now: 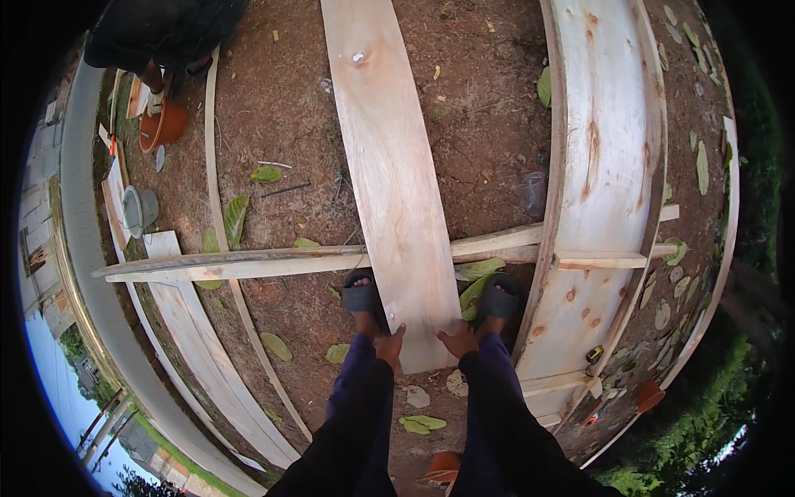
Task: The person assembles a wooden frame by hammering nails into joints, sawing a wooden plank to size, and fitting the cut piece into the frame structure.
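Found the middle board (402,182) across the beam (248,266), between left planks (197,327) and right trough (603,124), buckets (168,128) far left.

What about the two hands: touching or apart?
Apart: the head view shows the left hand and right hand at opposite edges of the middle board, a gap between.

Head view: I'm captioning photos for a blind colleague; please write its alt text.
The person's left hand grip and right hand grip hold opposite edges of a pale plank at its near end, over leaf-strewn soil. A wooden trough lies at right; at upper left, a co-worker is beside an orange bucket.
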{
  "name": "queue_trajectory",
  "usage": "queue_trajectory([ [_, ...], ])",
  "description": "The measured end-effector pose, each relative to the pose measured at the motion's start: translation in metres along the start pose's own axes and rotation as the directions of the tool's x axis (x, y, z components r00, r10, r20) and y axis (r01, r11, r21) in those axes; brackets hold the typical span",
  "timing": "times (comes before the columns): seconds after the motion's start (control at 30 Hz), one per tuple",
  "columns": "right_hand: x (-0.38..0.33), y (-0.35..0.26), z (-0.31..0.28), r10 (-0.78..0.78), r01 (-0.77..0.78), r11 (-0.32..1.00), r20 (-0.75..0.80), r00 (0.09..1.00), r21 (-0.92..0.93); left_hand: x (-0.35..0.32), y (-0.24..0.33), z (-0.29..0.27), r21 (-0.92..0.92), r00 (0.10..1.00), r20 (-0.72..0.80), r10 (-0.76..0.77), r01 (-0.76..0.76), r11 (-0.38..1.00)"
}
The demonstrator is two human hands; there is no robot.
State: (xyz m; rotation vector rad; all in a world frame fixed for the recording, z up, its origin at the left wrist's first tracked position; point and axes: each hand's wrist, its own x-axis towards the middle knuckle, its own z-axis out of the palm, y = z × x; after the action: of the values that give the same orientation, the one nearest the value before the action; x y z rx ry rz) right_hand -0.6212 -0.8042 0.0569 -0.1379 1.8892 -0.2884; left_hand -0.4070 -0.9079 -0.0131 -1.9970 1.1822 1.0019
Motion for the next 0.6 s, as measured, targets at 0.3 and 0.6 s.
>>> queue_trajectory([
  [0.3, 0.026, 0.055, -0.023, 0.181, -0.102, 0.932, -0.203, 0.962, 0.349, -0.115, 0.053, -0.026, -0.252, 0.990, 0.120, 0.068, -0.036, 0.967],
  [0.6, -0.053, -0.044, -0.075, 0.214, -0.115, 0.820, -0.115, 0.970, 0.560, -0.208, 0.082, -0.104, -0.521, 0.989, -0.114, 0.095, -0.141, 0.842],
])
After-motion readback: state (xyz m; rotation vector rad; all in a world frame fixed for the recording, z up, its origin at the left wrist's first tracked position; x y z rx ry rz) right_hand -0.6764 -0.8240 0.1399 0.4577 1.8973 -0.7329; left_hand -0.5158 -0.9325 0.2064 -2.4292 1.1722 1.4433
